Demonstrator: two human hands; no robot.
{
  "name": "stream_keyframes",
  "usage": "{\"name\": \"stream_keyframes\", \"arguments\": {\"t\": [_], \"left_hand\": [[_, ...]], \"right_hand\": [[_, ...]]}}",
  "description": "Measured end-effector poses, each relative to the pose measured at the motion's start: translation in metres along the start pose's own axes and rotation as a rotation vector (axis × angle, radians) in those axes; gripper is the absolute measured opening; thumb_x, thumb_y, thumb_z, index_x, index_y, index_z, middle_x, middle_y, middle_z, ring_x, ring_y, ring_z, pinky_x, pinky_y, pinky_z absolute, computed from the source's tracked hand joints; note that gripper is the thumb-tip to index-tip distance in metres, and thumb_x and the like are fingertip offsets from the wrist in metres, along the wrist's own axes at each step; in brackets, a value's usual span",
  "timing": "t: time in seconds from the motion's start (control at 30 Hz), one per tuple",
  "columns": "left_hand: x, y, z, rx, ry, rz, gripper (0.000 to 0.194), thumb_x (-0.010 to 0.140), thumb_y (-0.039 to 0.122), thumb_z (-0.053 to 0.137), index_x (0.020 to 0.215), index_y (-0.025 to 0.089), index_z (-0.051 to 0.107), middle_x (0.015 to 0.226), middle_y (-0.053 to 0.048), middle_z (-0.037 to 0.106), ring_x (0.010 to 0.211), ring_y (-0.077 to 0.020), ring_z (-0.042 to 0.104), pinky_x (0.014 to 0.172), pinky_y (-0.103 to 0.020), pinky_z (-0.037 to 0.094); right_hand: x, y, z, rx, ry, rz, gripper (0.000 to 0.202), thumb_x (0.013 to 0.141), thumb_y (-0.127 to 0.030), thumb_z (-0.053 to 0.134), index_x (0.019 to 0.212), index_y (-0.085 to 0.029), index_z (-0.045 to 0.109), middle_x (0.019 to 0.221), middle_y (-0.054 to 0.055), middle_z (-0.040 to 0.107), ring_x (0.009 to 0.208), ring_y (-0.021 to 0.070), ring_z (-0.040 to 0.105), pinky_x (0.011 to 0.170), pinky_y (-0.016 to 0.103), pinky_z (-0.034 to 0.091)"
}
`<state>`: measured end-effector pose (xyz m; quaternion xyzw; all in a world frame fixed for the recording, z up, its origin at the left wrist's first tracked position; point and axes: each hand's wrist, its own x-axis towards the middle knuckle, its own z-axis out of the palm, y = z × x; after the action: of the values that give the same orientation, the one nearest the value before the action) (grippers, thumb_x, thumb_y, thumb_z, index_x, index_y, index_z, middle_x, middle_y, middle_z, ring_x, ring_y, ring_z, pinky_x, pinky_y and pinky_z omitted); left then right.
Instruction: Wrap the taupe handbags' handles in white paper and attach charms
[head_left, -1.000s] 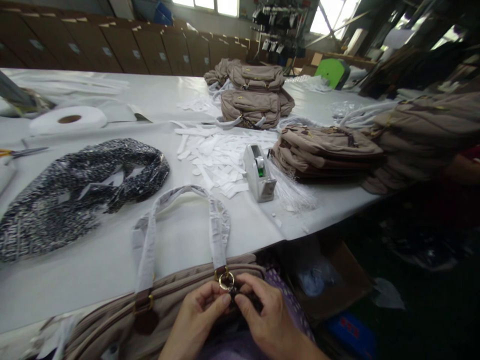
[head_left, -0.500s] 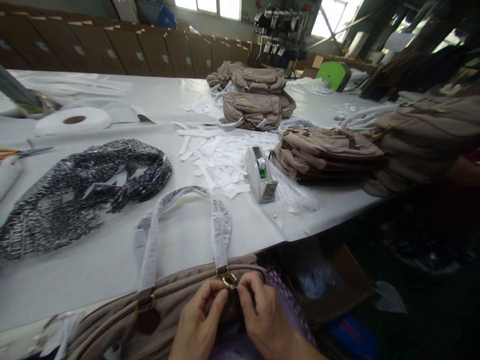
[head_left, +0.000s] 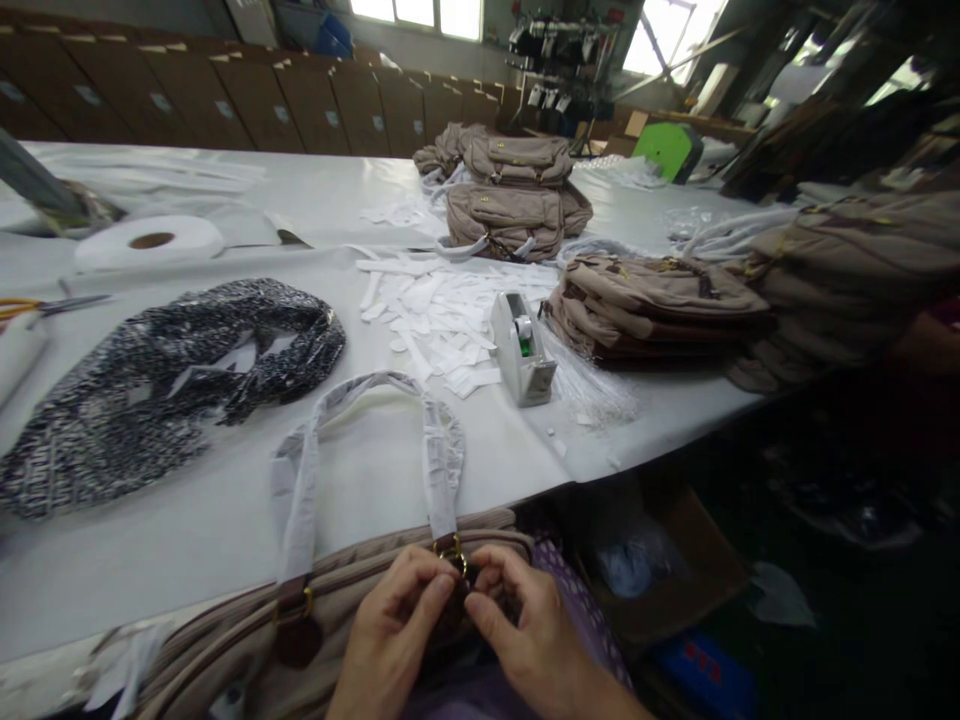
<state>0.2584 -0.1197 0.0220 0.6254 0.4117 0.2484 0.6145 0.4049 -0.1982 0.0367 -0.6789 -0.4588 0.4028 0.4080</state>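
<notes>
A taupe handbag with brown trim lies at the table's near edge, partly over my lap. Its two handles are wrapped in white paper and stand up in a loop. At the right handle's base hangs a gold metal ring. My left hand pinches at the ring's left side, thumb against forefinger. Just right of the ring, my right hand has its fingers curled in; whatever sits between its fingertips is too small and dark to name. A round brown leather tag hangs below the left handle.
A grey tape dispenser stands beyond the bag, beside scattered white paper strips. Stacked taupe bags sit to the right. On the left lie a black-and-white patterned cloth, scissors and a white roll.
The gold ring has turned and dropped slightly between my fingers. My right thumb and forefinger have come a little apart. The bag has hardly moved.
</notes>
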Motion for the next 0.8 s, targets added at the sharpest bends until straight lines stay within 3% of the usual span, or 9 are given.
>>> {"name": "stream_keyframes", "arguments": {"t": [0.1,0.23,0.4,0.57,0.8], "left_hand": [[-0.001,-0.001,-0.003,-0.109,-0.042,-0.060,0.017,0.084,0.035,0.057,0.075,0.020,0.062,0.078,0.001,0.055,0.076,-0.0137,0.053,0.070,-0.020,0.043],[-0.001,-0.002,-0.007,-0.200,-0.109,-0.124,0.019,0.084,0.036,0.056,0.080,0.020,0.067,0.086,-0.002,0.056,0.080,-0.0151,0.054,0.072,-0.022,0.043],[-0.001,0.002,-0.013,-0.212,-0.127,-0.168,0.020,0.076,0.035,0.065,0.070,0.017,0.071,0.081,-0.002,0.052,0.076,-0.0145,0.053,0.069,-0.023,0.043],[0.001,0.007,-0.014,0.046,-0.165,-0.100,0.023,0.079,0.035,0.062,0.065,0.017,0.066,0.077,-0.002,0.052,0.072,-0.0138,0.052,0.066,-0.024,0.041],[0.002,0.018,-0.008,0.388,-0.158,0.017,0.025,0.083,0.029,0.052,0.061,0.018,0.056,0.069,0.001,0.048,0.062,-0.0124,0.050,0.057,-0.022,0.038]], "right_hand": [[-0.002,0.003,-0.002,0.030,-0.014,0.073,0.016,0.085,-0.030,0.055,0.087,-0.019,0.067,0.082,0.004,0.068,0.076,0.0172,0.063,0.069,0.024,0.046],[-0.002,0.011,0.002,0.283,-0.041,0.265,0.033,0.086,-0.043,0.051,0.088,-0.014,0.066,0.065,0.004,0.065,0.058,0.0165,0.062,0.055,0.025,0.047],[-0.001,0.015,0.006,0.440,-0.037,0.330,0.043,0.080,-0.054,0.057,0.087,-0.011,0.064,0.060,0.003,0.062,0.051,0.0124,0.056,0.051,0.023,0.045],[-0.002,0.011,0.006,0.522,-0.028,0.336,0.045,0.077,-0.057,0.059,0.081,-0.011,0.061,0.057,0.001,0.058,0.048,0.0099,0.052,0.050,0.022,0.044],[-0.005,0.006,0.007,0.497,0.049,0.314,0.039,0.077,-0.051,0.063,0.087,-0.013,0.061,0.063,0.002,0.061,0.055,0.0119,0.056,0.055,0.023,0.046]]}}
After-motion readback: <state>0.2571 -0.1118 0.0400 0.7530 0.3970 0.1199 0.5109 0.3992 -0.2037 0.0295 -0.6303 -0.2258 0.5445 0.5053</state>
